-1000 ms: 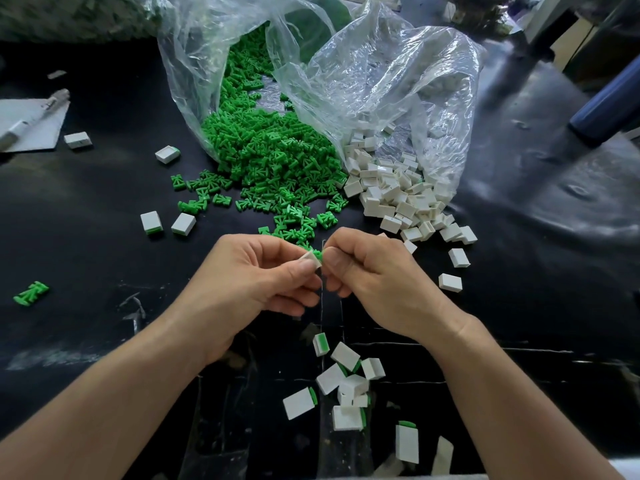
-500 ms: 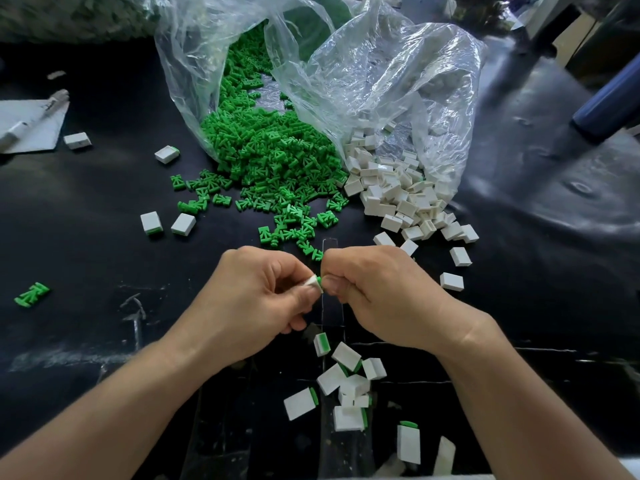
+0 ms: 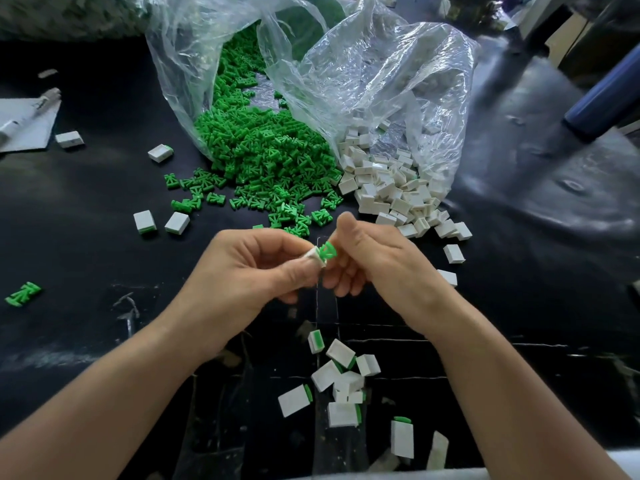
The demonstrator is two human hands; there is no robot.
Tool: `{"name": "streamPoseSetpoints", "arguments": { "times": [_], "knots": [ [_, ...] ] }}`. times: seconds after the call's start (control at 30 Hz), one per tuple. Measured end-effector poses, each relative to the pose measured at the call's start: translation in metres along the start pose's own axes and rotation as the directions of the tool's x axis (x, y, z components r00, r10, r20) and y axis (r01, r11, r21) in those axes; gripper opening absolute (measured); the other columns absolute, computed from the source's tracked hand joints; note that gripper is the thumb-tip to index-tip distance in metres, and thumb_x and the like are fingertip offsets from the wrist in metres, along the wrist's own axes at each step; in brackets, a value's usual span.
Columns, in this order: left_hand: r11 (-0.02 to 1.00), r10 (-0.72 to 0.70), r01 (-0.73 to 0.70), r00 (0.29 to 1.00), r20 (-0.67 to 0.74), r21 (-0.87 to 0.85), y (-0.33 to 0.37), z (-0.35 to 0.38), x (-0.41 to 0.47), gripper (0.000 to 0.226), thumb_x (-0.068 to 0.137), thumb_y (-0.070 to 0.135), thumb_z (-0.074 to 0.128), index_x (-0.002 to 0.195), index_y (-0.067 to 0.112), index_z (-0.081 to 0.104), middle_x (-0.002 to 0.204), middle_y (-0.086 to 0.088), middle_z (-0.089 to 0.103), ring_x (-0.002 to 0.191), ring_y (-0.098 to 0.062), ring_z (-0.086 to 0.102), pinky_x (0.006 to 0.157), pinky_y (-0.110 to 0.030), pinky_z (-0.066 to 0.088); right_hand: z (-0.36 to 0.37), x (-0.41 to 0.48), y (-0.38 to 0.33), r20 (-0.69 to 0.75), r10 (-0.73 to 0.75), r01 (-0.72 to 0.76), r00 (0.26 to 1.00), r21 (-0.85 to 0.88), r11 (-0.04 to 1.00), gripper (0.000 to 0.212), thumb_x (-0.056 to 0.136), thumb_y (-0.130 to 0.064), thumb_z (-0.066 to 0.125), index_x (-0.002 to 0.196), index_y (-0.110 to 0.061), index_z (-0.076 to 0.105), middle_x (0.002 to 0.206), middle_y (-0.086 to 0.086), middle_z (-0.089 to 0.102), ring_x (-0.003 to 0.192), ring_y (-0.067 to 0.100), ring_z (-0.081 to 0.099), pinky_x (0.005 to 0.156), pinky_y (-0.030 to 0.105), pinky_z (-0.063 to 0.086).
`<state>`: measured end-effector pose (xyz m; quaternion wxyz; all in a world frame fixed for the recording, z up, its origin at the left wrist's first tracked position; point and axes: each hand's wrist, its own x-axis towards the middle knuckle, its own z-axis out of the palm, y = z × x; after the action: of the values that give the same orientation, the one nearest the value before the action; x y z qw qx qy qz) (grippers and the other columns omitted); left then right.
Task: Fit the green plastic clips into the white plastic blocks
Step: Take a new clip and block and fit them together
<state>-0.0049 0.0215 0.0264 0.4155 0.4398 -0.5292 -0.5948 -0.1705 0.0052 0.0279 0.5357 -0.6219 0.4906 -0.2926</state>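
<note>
My left hand [image 3: 256, 271] pinches a white block [image 3: 312, 257] between thumb and fingers at the centre. A green clip [image 3: 327, 251] sticks out of the block's right end, only partly inside. My right hand [image 3: 381, 268] is right next to it. Its curled fingers lie against the clip and its thumb is raised above it. Behind the hands, a heap of green clips [image 3: 270, 157] spills from one clear bag and a heap of white blocks [image 3: 391, 181] from another. Several blocks with green clips fitted [image 3: 341, 379] lie below my hands.
Black table [image 3: 86, 202] all round. Loose blocks lie at the left [image 3: 144, 221] and right [image 3: 453, 253], and a stray clip [image 3: 22, 293] lies far left. Paper with a marker [image 3: 24, 123] sits at the left edge. A blue cylinder [image 3: 602, 105] stands at the right.
My right thumb has lifted off, exposing the green clip that was hidden between the fingertips. Both hands stayed at the centre, holding the block and clip together.
</note>
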Motion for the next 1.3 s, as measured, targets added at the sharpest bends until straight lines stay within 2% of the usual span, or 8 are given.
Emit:
{"name": "streamPoseSetpoints", "arguments": {
  "times": [0.17, 0.3, 0.37, 0.5, 0.67, 1.0, 1.17, 1.3],
  "knots": [
    [0.996, 0.059, -0.061, 0.997, -0.048, -0.058, -0.003, -0.002, 0.002, 0.023, 0.058, 0.023, 0.069, 0.076, 0.010, 0.075, 0.093, -0.007, 0.072, 0.081, -0.016, 0.067, 0.072, -0.019, 0.055, 0.012, 0.002, -0.002, 0.258, 0.152, -0.234, 0.954, 0.328, 0.915, 0.060, 0.072, -0.062, 0.031, 0.078, -0.011, 0.061, 0.069, 0.005, 0.064, 0.058, 0.014, 0.058, 0.052, 0.021, 0.043],
    [0.996, 0.070, -0.069, 0.998, 0.010, -0.050, 0.000, -0.002, 0.001, 0.026, 0.063, 0.029, 0.068, 0.081, 0.012, 0.074, 0.081, -0.031, 0.062, 0.064, -0.032, 0.055, 0.057, -0.024, 0.053, 0.017, 0.002, -0.006, 0.417, 0.115, -0.327, 0.902, 0.483, 0.812, 0.064, 0.075, -0.064, 0.024, 0.078, -0.010, 0.058, 0.068, 0.004, 0.063, 0.059, 0.012, 0.057, 0.053, 0.019, 0.044],
    [0.995, 0.073, -0.071, 0.997, 0.019, -0.063, -0.001, -0.001, 0.001, 0.026, 0.064, 0.027, 0.068, 0.082, 0.008, 0.072, 0.075, -0.036, 0.058, 0.056, -0.028, 0.055, 0.053, -0.024, 0.053, 0.017, 0.002, -0.006, 0.405, 0.121, -0.322, 0.906, 0.476, 0.819, 0.061, 0.076, -0.063, 0.027, 0.078, -0.011, 0.058, 0.066, 0.004, 0.061, 0.057, 0.011, 0.055, 0.053, 0.019, 0.043],
    [0.990, 0.073, -0.070, 0.997, 0.015, -0.123, -0.003, 0.002, 0.000, 0.021, 0.066, 0.016, 0.066, 0.083, 0.005, 0.071, 0.060, -0.019, 0.063, 0.044, -0.018, 0.056, 0.048, -0.024, 0.051, 0.021, 0.001, -0.005, 0.340, 0.130, -0.289, 0.931, 0.471, 0.833, 0.050, 0.076, -0.058, 0.034, 0.074, -0.016, 0.060, 0.059, 0.002, 0.057, 0.054, 0.013, 0.049, 0.051, 0.021, 0.040],
    [0.989, 0.091, -0.089, 0.996, 0.011, -0.119, -0.003, 0.002, 0.001, 0.022, 0.069, 0.007, 0.061, 0.086, -0.007, 0.065, 0.053, -0.010, 0.063, 0.041, -0.021, 0.057, 0.047, -0.025, 0.050, 0.025, 0.000, -0.002, 0.279, 0.146, -0.247, 0.949, 0.372, 0.895, 0.052, 0.073, -0.061, 0.034, 0.068, -0.015, 0.059, 0.056, 0.001, 0.053, 0.050, 0.012, 0.045, 0.049, 0.021, 0.036],
    [0.987, 0.098, -0.097, 0.995, 0.006, -0.130, -0.006, 0.002, 0.001, 0.019, 0.075, 0.006, 0.060, 0.086, -0.008, 0.066, 0.062, -0.028, 0.062, 0.050, -0.036, 0.060, 0.052, -0.032, 0.052, 0.027, 0.000, 0.000, 0.238, 0.142, -0.215, 0.961, 0.316, 0.924, 0.061, 0.071, -0.061, 0.033, 0.084, -0.007, 0.057, 0.060, 0.000, 0.046, 0.053, 0.009, 0.039, 0.048, 0.018, 0.032],
    [0.980, 0.100, -0.099, 0.995, -0.005, -0.172, -0.007, 0.003, -0.001, 0.023, 0.072, 0.011, 0.062, 0.085, -0.007, 0.067, 0.061, -0.028, 0.060, 0.048, -0.035, 0.058, 0.051, -0.032, 0.051, 0.028, 0.000, -0.003, 0.238, 0.082, -0.167, 0.968, 0.361, 0.917, 0.046, 0.075, -0.060, 0.033, 0.071, -0.032, 0.071, 0.058, -0.006, 0.046, 0.053, 0.006, 0.038, 0.048, 0.016, 0.033],
    [0.980, 0.096, -0.096, 0.995, -0.008, -0.172, -0.008, 0.003, 0.001, 0.027, 0.071, 0.012, 0.062, 0.089, -0.006, 0.067, 0.057, -0.018, 0.061, 0.049, -0.033, 0.058, 0.053, -0.036, 0.053, 0.027, -0.001, -0.003, 0.260, 0.070, -0.175, 0.963, 0.407, 0.897, 0.046, 0.075, -0.063, 0.037, 0.071, -0.033, 0.071, 0.058, -0.008, 0.046, 0.054, 0.006, 0.038, 0.050, 0.017, 0.033]
  ]
}}
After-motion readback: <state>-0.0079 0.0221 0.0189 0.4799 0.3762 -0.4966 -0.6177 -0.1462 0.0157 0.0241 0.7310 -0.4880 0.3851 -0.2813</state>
